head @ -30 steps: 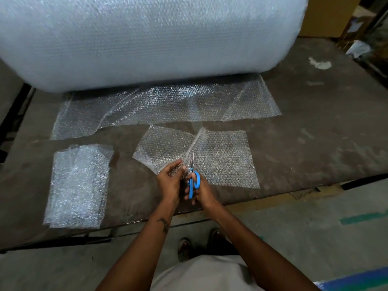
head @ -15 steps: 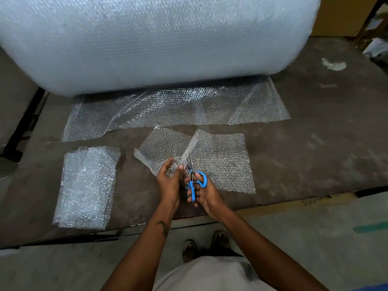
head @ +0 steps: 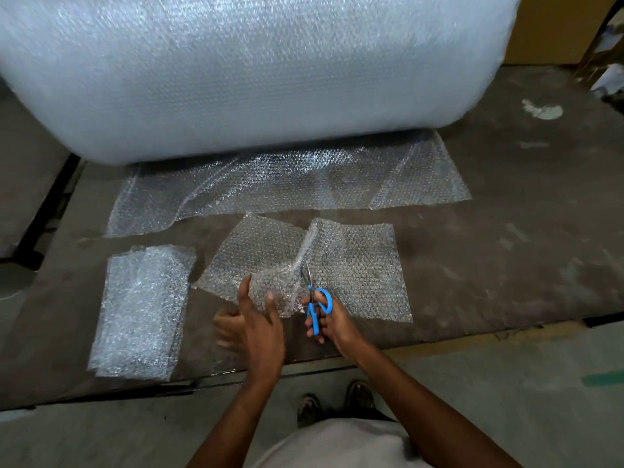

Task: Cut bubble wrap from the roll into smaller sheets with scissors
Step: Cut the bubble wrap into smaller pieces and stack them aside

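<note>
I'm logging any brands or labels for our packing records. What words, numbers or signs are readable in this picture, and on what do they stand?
None can be read.
Scissors: blue handles in the right hand, no brand visible.
Bubble wrap roll, the sheet being cut and the stack of cut sheets: no print.
Left forearm: no mark is readable.
Cardboard at top right: blank where it shows.

Dim overhead light, glare on the bubble wrap roll (head: 256, 72), motion-blurred left hand (head: 260, 327), wide-angle edge bending
</note>
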Available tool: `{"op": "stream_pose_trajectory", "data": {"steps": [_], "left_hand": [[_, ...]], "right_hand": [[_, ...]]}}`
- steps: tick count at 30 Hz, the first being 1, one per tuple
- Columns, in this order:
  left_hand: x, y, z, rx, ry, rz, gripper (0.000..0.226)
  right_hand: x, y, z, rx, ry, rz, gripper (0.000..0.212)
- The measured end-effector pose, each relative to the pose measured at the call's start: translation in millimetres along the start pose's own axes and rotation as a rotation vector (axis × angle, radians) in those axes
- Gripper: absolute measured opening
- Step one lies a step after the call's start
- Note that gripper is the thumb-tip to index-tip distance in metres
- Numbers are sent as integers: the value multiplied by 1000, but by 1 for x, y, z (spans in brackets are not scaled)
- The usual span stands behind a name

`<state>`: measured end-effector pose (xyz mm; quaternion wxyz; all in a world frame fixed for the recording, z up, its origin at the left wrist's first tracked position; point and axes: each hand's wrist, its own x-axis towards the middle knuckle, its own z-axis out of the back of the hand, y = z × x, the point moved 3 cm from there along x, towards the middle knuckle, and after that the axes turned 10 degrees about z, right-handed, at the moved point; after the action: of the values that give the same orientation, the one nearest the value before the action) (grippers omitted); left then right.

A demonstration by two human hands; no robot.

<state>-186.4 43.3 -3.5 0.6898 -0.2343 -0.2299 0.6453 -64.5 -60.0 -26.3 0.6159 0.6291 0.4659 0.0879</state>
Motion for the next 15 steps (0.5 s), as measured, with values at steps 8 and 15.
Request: {"op": "stream_pose_trajectory", "data": {"steps": [8, 15], "left_hand": [[90, -94, -12, -54, 88, -678, 74], [138, -27, -88, 472, 543, -832, 63]], "right_hand": [[6, 9, -4, -38, 1, 19, 40], [16, 11, -23, -142, 2, 72, 45]]}}
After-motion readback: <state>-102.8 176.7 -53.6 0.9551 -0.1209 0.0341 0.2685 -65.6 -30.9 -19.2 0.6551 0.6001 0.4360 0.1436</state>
